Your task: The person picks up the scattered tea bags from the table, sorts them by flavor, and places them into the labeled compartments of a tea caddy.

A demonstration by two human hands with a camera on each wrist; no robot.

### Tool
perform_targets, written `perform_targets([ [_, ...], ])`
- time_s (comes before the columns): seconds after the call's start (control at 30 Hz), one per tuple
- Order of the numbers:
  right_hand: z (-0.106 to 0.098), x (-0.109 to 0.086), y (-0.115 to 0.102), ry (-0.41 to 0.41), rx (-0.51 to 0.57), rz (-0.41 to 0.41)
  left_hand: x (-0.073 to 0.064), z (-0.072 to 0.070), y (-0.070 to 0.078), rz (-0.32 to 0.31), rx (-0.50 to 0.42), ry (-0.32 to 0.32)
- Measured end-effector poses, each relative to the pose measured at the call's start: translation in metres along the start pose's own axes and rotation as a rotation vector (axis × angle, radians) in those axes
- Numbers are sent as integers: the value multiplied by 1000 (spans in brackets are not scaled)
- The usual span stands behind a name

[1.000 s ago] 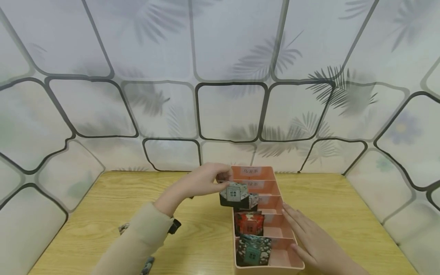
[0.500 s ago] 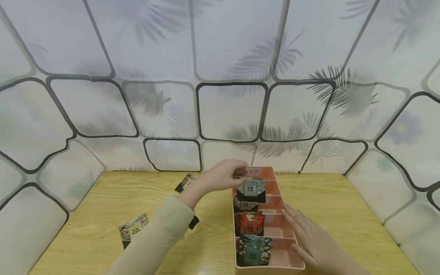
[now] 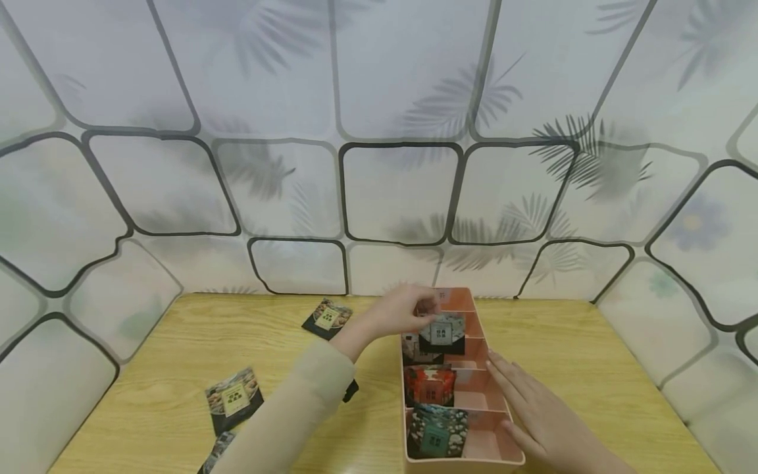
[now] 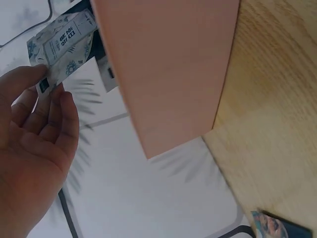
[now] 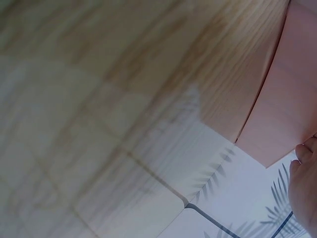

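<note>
My left hand (image 3: 407, 308) pinches a grey-and-white sachet (image 3: 442, 332) with a black lower part by its top edge, over the far half of a pink divided box (image 3: 468, 463). In the left wrist view, thumb and fingers grip one corner of this sachet (image 4: 64, 43) beyond the box wall (image 4: 168, 69). Another pale sachet (image 3: 414, 350) stands in the middle compartment, partly behind the held one. Red sachets (image 3: 431, 387) and dark green sachets (image 3: 437, 431) fill nearer compartments. My right hand (image 3: 537, 411) rests with straight fingers along the box's right wall.
Sachets with yellow labels lie on the wooden table (image 3: 592, 368) to the left: one at the back (image 3: 328, 318), one nearer (image 3: 234, 399). A grey sachet (image 3: 218, 451) and a black corner of another are partly covered by the left sleeve. A patterned cloth wall stands behind.
My left hand has carried the pale sachet rightward, from the box's left edge to over its far compartments. The sleeve has uncovered sachets on the table. My right hand stays put.
</note>
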State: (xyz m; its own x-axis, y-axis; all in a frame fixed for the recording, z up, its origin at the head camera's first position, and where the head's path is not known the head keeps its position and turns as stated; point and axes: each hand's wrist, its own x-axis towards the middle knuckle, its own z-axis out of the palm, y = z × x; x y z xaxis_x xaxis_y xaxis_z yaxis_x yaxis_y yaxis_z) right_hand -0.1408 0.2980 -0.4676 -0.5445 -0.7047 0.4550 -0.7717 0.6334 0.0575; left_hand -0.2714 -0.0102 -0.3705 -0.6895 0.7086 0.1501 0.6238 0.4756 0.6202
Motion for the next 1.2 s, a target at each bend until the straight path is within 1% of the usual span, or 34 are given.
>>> perform_targets([
  [0.1, 1, 0, 0, -11, 1, 8, 1, 5, -4, -7, 6, 0],
  [0.2, 2, 0, 0, -14, 8, 4, 1, 8, -7, -8, 33, -8],
  [0.33, 1, 0, 1, 4, 13, -9, 0, 12, -9, -21, 46, -33],
  [0.43, 1, 0, 1, 12, 7, -12, -1, 15, -10, -36, 38, -45],
  [0.57, 2, 0, 1, 18, 1, -19, -2, 19, -12, -34, 42, -53],
  [0.8, 2, -1, 2, 11, 1, -11, -3, 22, -12, -25, 45, -65],
  [0.97, 1, -1, 1, -5, 4, 1, -3, 23, -13, -15, 58, -56],
  [1.2, 0, 2, 0, 19, 21, -12, -4, 25, -16, -26, 39, -56],
])
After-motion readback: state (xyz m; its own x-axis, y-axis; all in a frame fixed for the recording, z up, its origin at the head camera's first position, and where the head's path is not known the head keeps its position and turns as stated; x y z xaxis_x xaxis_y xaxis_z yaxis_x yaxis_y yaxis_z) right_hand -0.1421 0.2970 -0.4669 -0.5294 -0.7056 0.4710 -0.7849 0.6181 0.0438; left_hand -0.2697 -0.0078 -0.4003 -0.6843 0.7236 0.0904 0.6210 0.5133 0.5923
